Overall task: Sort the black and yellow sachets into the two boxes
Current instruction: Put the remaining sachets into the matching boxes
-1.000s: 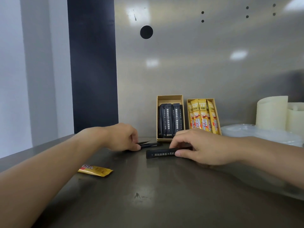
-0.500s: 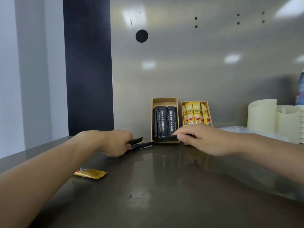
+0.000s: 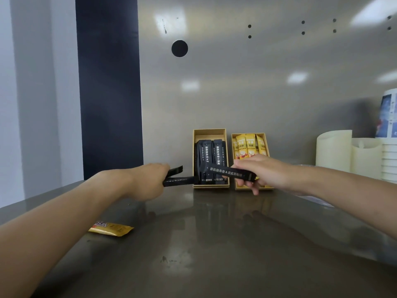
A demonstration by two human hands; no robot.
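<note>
Two open cardboard boxes lean against the back wall. The left box (image 3: 210, 132) holds black sachets and the right box (image 3: 266, 138) holds yellow sachets. My right hand (image 3: 261, 173) pinches a black sachet (image 3: 227, 171) lifted off the counter, its free end in front of the left box. My left hand (image 3: 150, 181) grips two black sachets (image 3: 178, 178) that stick out to the right toward the left box. One yellow sachet (image 3: 111, 229) lies loose on the counter at the near left.
The steel counter (image 3: 214, 244) ends at a metal back wall. Cream cylinders (image 3: 334, 150) and a stack of white cups (image 3: 390, 160) stand at the far right, with a clear plastic sheet below them. A dark vertical panel (image 3: 108, 87) rises at the back left.
My right hand picked the black sachet up from the counter and raised it to the front of the boxes. My left hand lifted its black sachets and moved a little toward the left box.
</note>
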